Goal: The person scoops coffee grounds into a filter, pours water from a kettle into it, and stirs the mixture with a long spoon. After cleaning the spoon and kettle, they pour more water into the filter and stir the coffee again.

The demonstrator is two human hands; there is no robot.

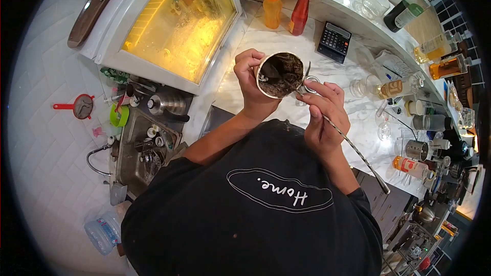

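Observation:
A round cup (280, 75) with dark brown matter coating its inside is tilted so its mouth faces the camera. My left hand (249, 79) is wrapped round the cup's left side. My right hand (327, 113) pinches a long twisted metal spoon (356, 151) near the cup's lower right rim. The spoon's shaft runs down to the right past my palm; its end at the cup is partly hidden by my fingers. Behind the right fingers, a small metal item (310, 83) shows on the marble counter (245, 41).
A lit glass display case (174, 25) stands at the left, above a sink (134, 143) and a kettle (166, 103). An orange bottle (272, 10), a red bottle (300, 10) and a calculator (334, 41) are beyond my hands. Several bottles and glasses line the right side.

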